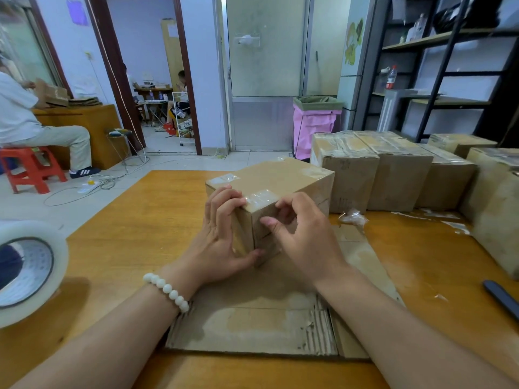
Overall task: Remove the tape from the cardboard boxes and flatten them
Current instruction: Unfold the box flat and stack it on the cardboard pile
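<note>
I see L grip (222, 234) clasping box (280, 175) twd bench (140, 220) far edge; R grip (303, 231) curled at tape (259, 196), can't tell if pinched.

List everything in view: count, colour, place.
taped cardboard box: 1, brown, table centre, on the flattened cardboard
flattened cardboard: 1, brown, near table edge
sealed boxes: 5, brown, table right
tape roll: 1, clear, table left
tape scraps: several, clear, table right
tool handle: 1, dark blue, right edge
table: 1, orange-brown wood
stool: 1, red, floor left, under seated person
bin: 1, pink, by door
shelving: 1, black, back right
bracelet: 1, white beads, left wrist
left hand: grips box's left corner
right hand: fingers curled at tape patch; pinch unclear
</note>
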`<state>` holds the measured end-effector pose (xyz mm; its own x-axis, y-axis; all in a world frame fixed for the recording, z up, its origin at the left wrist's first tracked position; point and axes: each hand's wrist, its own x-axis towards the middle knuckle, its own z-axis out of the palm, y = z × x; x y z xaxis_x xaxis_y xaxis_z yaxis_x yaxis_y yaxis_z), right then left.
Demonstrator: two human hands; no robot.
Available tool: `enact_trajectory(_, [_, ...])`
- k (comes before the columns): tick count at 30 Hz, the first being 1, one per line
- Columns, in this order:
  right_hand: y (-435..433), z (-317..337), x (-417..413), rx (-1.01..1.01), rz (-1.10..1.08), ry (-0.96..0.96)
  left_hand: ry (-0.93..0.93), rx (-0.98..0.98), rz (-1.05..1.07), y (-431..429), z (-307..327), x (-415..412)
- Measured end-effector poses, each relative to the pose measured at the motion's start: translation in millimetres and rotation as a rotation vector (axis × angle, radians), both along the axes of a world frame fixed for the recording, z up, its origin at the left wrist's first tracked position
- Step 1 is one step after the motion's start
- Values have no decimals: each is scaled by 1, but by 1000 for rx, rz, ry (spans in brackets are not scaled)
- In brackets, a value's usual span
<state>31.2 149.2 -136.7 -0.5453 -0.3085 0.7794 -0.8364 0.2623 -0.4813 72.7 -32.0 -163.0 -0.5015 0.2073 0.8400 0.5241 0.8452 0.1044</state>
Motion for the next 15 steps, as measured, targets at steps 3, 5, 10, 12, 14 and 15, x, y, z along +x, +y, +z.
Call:
enact_trajectory(3, [-2,-1,-2,61,-86,214,-3,-15,1,1,1,0])
enact_trajectory(5, [-4,0,-1,85,-89,262,-4,-18,-1,1,1,0])
enact_trajectory(10, [-3,2,-4,90,-38,179,5,-20,2,3,3,1])
enact_trajectory(12, [-2,2,-4,83,-13,142,8,-21,7,6,3,1])
enact_trajectory(14, [-2,2,-4,74,11,112,9,-20,6,7,3,1])
enact_trajectory(15, [-1,3,-4,68,24,97,10,-20,5,6,3,2])
